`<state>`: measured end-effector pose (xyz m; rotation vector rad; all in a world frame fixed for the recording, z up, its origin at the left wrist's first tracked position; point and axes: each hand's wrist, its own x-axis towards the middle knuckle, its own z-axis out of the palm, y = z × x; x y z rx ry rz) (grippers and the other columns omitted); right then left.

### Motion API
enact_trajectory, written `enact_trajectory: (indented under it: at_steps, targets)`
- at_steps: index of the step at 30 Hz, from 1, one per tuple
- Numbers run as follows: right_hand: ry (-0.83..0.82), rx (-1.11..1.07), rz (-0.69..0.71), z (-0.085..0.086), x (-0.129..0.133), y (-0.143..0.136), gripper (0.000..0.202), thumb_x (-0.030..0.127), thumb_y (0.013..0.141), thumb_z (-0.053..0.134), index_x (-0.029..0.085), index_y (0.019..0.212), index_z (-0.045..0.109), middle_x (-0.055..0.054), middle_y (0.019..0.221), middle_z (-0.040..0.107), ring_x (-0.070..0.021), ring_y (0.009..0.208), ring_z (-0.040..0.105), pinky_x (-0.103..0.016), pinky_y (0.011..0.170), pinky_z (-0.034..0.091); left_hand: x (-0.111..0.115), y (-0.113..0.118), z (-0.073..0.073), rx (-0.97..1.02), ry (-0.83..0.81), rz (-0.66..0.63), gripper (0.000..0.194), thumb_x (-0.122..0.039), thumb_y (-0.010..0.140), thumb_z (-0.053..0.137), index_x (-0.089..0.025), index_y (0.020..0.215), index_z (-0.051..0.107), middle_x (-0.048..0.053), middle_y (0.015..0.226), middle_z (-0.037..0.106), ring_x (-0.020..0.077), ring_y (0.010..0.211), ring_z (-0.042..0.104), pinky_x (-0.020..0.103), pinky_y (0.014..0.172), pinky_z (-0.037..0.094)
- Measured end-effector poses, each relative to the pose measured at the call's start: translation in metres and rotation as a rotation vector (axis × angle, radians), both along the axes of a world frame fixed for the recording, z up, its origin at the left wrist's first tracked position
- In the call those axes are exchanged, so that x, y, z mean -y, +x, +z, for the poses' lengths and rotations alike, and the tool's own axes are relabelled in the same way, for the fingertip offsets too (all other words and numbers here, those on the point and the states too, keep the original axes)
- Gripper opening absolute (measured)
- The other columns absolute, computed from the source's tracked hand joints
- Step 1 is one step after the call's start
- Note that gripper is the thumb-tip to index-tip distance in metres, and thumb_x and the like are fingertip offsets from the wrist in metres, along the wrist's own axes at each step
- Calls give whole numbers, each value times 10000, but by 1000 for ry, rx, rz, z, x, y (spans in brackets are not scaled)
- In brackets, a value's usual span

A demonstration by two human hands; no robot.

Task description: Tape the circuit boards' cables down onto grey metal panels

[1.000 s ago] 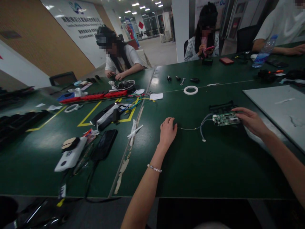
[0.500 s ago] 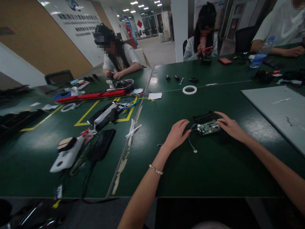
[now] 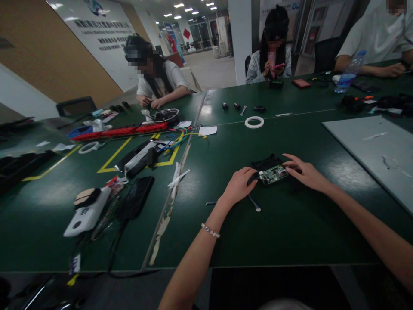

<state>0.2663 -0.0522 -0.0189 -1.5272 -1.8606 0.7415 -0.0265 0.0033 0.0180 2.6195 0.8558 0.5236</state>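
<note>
A green circuit board [image 3: 273, 175] lies on the dark green table with a black plastic case [image 3: 263, 163] behind it. My left hand [image 3: 240, 184] is at the board's left end, its fingers curled and closed around the grey cable [image 3: 254, 202] by the white connector. One cable end with a small white plug hangs out below my palm; another stretch shows left of my wrist. My right hand [image 3: 303, 172] grips the board's right end between thumb and fingers, the index finger stretched out above it. The exact contact of the fingertips is partly hidden.
Beyond the board lie a white tape ring [image 3: 254, 122] and a small wrench [image 3: 243, 110]. A grey panel [image 3: 371, 146] is on the right. A black phone-like device [image 3: 135, 198] and a white device [image 3: 87, 213] lie left. Other people sit across the table.
The circuit board and its case have shifted a little left, along with my right hand. My left hand has closed in on the cable beside the connector.
</note>
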Motion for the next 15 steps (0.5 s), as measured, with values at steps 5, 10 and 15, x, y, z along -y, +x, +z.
enact_trajectory:
  at_steps: [5, 10, 15]
  targets:
    - [-12, 59, 97, 4, 1, 2, 617, 393, 891, 449, 293, 1475, 275, -72, 1313, 518, -221, 1152, 530, -445, 969, 440, -3, 0, -3, -13, 23, 88, 272, -291, 917, 497, -180, 1162, 533, 74, 1093, 566, 190, 991, 566, 362, 866, 487]
    - [222, 411, -276, -5, -9, 66, 528, 411, 862, 449, 168, 1328, 507, -113, 1301, 521, -230, 1195, 482, -389, 1043, 355, -3, -2, -3, -110, 65, 70, 227, -297, 926, 481, -183, 1099, 573, 67, 1069, 572, 196, 979, 551, 366, 868, 467]
    - [316, 752, -880, -30, 24, 204, 606, 516, 861, 350, 76, 1199, 593, -205, 1178, 573, -299, 1150, 481, -439, 977, 359, -2, -3, 0, -150, 70, 64, 234, -272, 934, 460, -183, 1124, 565, 64, 1098, 569, 193, 993, 539, 360, 872, 456]
